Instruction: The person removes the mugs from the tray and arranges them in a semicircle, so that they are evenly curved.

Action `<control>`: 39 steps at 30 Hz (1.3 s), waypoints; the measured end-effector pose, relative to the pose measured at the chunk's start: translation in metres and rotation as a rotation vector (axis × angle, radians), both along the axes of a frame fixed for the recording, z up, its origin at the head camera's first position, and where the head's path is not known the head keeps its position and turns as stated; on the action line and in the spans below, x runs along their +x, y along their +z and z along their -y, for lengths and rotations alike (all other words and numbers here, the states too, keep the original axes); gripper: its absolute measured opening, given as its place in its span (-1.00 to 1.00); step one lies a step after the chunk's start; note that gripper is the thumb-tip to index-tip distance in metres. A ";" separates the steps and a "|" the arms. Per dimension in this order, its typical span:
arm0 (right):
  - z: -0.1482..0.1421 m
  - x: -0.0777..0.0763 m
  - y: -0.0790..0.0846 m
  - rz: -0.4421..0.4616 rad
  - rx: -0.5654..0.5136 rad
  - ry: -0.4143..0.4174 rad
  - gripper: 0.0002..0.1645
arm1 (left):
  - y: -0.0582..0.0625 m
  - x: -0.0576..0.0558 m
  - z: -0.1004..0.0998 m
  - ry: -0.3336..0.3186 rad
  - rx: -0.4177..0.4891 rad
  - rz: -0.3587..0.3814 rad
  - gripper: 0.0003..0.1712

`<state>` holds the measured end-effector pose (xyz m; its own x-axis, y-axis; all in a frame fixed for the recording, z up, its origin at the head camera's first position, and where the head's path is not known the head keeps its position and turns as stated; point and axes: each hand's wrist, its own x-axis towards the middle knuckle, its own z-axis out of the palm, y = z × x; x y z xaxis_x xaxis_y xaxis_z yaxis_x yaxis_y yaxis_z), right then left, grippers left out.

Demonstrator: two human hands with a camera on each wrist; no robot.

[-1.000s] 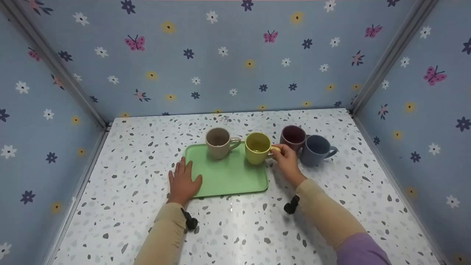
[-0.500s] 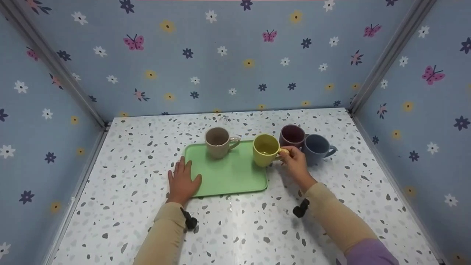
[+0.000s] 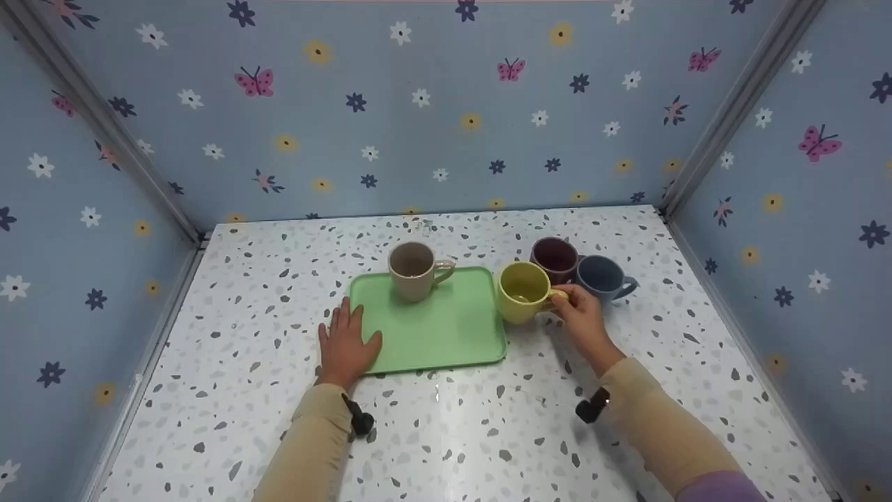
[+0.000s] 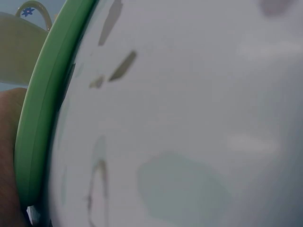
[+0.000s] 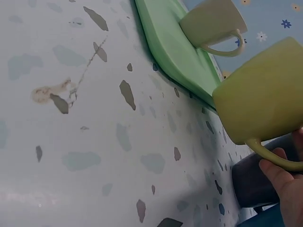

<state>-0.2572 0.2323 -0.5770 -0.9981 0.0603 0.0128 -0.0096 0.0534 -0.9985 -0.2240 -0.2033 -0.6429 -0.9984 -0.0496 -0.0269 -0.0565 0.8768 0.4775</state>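
Note:
A yellow mug (image 3: 519, 300) hangs at the right edge of the green tray (image 3: 432, 341), its handle pinched between thumb and fingers of my right hand (image 3: 584, 317). In the right wrist view the yellow mug (image 5: 265, 90) is tilted, with space beneath its base. My left hand (image 3: 346, 348) lies with spread, straight fingers over the tray's left edge. On the tray's back part stands a beige mug (image 3: 411, 275), its handle pointing right. Just behind my right hand are a maroon mug (image 3: 555, 259) and a blue mug (image 3: 601, 277).
The white speckled table (image 3: 446, 432) carries everything. Flower-patterned walls (image 3: 446, 118) enclose it at the back and both sides. The maroon and blue mugs stand close together to the right of the tray.
My right hand has carried the yellow mug rightward and slightly toward me, from over the tray to its right edge. My left hand, the tray and the other mugs have stayed put.

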 end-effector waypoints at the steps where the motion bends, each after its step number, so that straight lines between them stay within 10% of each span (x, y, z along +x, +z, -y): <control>1: -0.002 0.001 0.000 0.003 -0.005 -0.001 -0.73 | 0.000 -0.001 0.000 -0.001 -0.003 0.005 -0.13; 39: -0.052 0.031 -0.014 0.035 -0.009 -0.010 -0.72 | 0.000 0.001 -0.001 0.007 -0.016 -0.021 -0.15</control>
